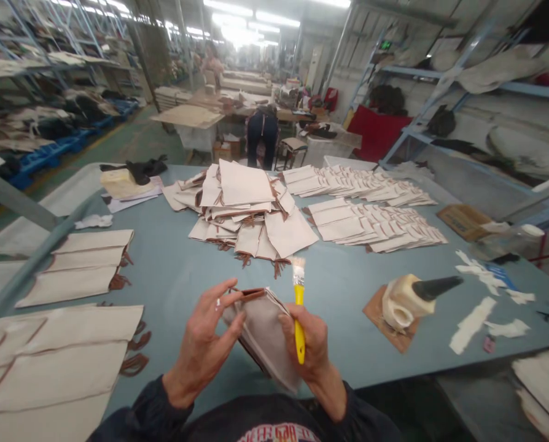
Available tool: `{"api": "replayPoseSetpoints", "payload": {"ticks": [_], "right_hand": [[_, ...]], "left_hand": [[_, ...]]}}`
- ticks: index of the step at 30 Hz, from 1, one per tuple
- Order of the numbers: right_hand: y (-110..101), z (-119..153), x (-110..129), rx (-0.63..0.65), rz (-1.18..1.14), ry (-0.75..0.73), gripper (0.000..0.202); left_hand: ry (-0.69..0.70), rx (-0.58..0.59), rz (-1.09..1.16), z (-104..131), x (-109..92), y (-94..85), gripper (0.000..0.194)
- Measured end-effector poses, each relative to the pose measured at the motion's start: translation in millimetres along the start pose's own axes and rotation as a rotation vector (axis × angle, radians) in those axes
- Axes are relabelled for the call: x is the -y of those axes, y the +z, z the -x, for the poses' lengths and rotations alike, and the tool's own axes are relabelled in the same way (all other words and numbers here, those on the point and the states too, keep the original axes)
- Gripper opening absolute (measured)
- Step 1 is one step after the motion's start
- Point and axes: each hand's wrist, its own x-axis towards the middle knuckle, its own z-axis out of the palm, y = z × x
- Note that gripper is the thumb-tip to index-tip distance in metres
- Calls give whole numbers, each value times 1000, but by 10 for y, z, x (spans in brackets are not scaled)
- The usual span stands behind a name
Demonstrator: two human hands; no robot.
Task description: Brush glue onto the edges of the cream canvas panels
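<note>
A beige fabric piece with brown edging (268, 334), shaped like a flat pouch, is held tilted in front of my body. My left hand (207, 337), with a ring on one finger, grips its upper left edge between thumb and fingers. My right hand (312, 341) pinches the right edge and also holds a yellow-handled paintbrush (299, 307), bristles up. Beyond the hands lies a messy pile of similar beige pieces (247, 190) with brown ties. To the right, a cut-open cream plastic container with a black neck (403, 301) rests on a brown square.
Overlapping rows of beige pieces (376, 224) lie at the back right of the blue-green table (339, 270). More pieces (72, 350) are laid out at left. White scraps (472, 325) and a cardboard box (463, 222) are at right. A person (262, 135) bends over behind the table.
</note>
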Motion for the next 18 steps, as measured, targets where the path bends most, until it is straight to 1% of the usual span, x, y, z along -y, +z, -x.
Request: {"api": "replayPoseSetpoints", "payload": {"ticks": [4, 6, 8, 10, 11, 12, 14, 16, 17, 18], "right_hand": [[12, 132, 28, -27, 60, -49, 14], [1, 188, 31, -13, 77, -66, 14], [-13, 224, 25, 7, 94, -61, 12], [-14, 239, 16, 34, 99, -44, 11], [-9, 241, 14, 53, 92, -37, 11], [-1, 241, 16, 74, 82, -34, 13], [10, 240, 37, 115, 74, -34, 18], [-6, 251, 73, 147, 48, -6, 23], [-29, 266, 83, 162, 47, 17, 27], [-62, 289, 77, 157, -16, 84, 31]], "left_hand": [[-11, 48, 60, -5, -17, 43, 32], [19, 76, 52, -22, -21, 24, 24], [93, 115, 36, -46, -34, -14, 12], [134, 177, 37, -82, -70, -51, 7], [116, 225, 55, -107, -100, -64, 7], [66, 293, 87, -134, -135, -73, 8], [-90, 449, 189, -184, -214, -79, 16], [-226, 574, 273, -196, -269, -85, 27], [-259, 603, 295, -180, -271, -91, 31], [-270, 623, 299, -152, -247, -95, 33]]}}
